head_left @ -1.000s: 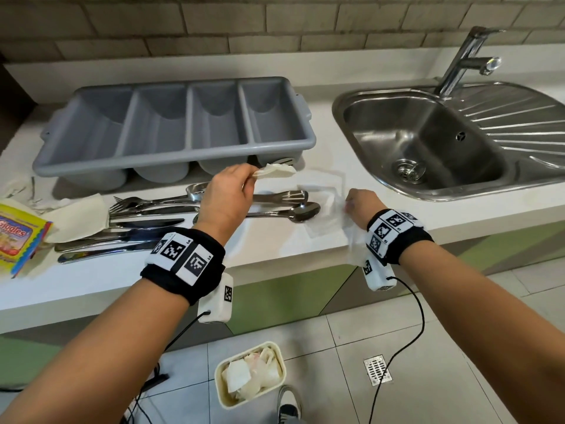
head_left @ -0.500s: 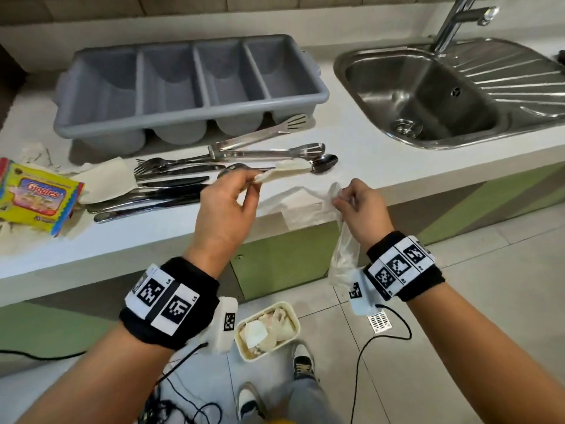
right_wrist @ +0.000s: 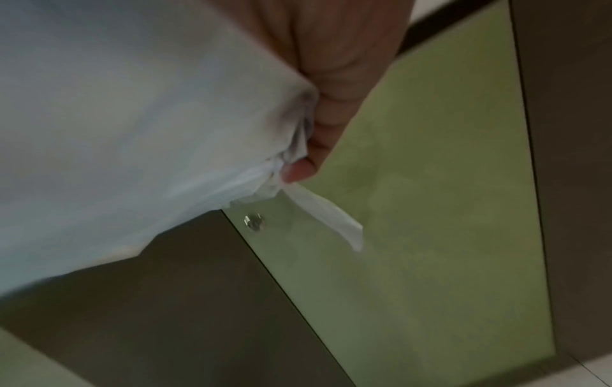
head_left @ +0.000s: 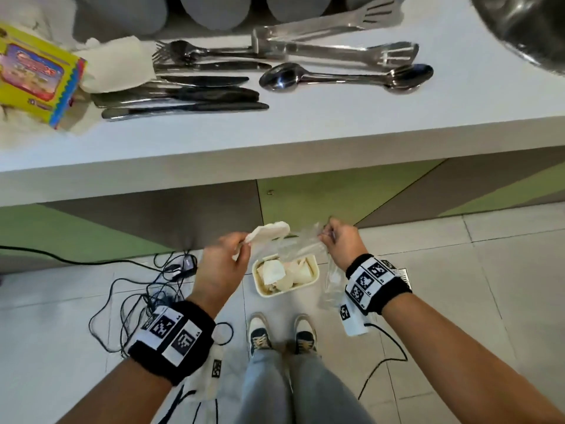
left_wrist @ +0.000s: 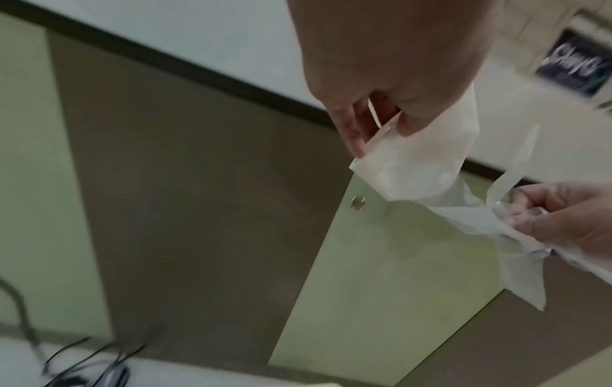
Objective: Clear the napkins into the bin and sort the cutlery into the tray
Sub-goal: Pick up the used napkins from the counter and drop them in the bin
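Head view, lower centre of the frame: the left hand (head_left: 221,264) pinches a folded white napkin (head_left: 269,232) between thumb and fingers, holding it just above the cream bin (head_left: 315,278) on the floor. The bin already contains several crumpled napkins. The right hand (head_left: 342,240) has its grip clenched on a thin, translucent sheet (head_left: 305,243), possibly plastic wrap; the blur prevents certainty. Part of that sheet trails down past the right wrist.

Left wrist view confirms the pinch: fingers (left_wrist: 351,131) closed on the napkin's edge, with the right hand at the right edge of the frame holding the bunched sheet.

Upper part of the head view: on the white desk (head_left: 305,133) lie knives (head_left: 189,102), forks (head_left: 195,53), spoons (head_left: 345,76) and tongs (head_left: 330,35), unsorted. Only the underside of the grey tray (head_left: 211,10) shows at the top edge. Another napkin (head_left: 116,65) lies beside a yellow packet (head_left: 33,75) at upper left.
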`<state>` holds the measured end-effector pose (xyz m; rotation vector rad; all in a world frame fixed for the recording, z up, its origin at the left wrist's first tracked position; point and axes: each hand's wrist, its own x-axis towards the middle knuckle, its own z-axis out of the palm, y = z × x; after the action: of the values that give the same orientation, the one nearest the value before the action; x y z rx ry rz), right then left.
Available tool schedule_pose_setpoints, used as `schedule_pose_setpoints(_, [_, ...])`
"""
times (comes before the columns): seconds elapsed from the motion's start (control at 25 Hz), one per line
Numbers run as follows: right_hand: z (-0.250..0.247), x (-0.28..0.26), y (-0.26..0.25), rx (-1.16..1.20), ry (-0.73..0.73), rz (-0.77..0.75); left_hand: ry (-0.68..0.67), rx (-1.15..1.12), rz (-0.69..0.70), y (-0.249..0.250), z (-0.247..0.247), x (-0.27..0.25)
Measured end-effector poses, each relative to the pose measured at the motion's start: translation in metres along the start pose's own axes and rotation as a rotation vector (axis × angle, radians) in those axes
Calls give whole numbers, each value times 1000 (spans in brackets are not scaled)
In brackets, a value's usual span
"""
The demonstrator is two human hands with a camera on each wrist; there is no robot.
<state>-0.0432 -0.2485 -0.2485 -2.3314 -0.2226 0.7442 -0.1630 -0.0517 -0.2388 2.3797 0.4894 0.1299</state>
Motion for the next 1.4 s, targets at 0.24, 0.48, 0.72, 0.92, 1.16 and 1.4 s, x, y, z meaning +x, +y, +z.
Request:
schedule_pose_setpoints(0.24, [86, 70, 84, -12, -114, -12, -122, 70, -81, -77, 99, 10])
schedule_pose_setpoints(0.48, [181, 133, 183, -103, -230, 69, -232, 33, -242, -146, 207, 19])
schedule_pose_setpoints(0.72, [246, 178, 230, -168, -267, 77, -337, 8, -291, -203, 284, 23])
schedule_pose_setpoints(0.92, [275, 205, 248, -193, -272, 39, -415, -26, -239, -229, 325, 26])
schedule_pose_setpoints(1.16, [303, 228, 263, -334, -385, -43, -601, 89, -265, -258, 364, 33])
schedule_pose_setpoints(1.4, [306, 244, 274, -354, -373, -122, -955, 191, -209, -276, 400, 36])
